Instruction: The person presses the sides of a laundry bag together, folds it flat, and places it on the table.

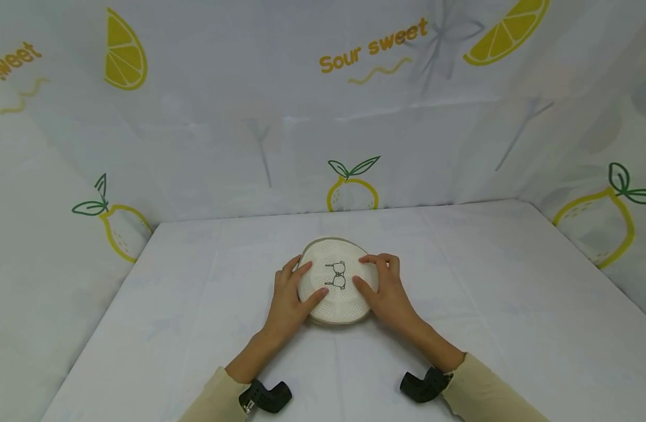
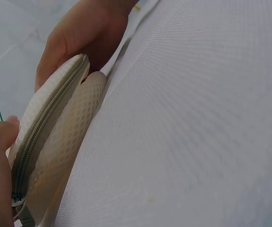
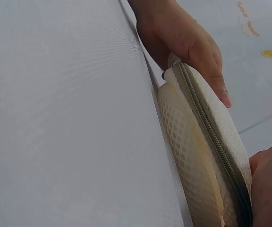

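A round, cream mesh laundry bag (image 1: 339, 308) with a dark line print on its top stands on the white table in the head view. My left hand (image 1: 288, 296) grips its left side, thumb over the top face below the print. On the right side my right hand (image 1: 390, 293) holds it, thumb and fingertips on the top face. Around the side runs a closed grey-green zipper (image 3: 211, 135), its pull (image 2: 17, 197) beside the left hand. Below the zipper the honeycomb mesh wall (image 2: 81, 104) bulges, with something yellowish showing through. The bag's underside is hidden.
A white cloth covers the table (image 1: 470, 281). Behind it and at both sides hang white curtains (image 1: 222, 158) printed with lemons and lettering. Black wrist mounts (image 1: 270, 396) sit at both beige sleeves (image 1: 491, 390).
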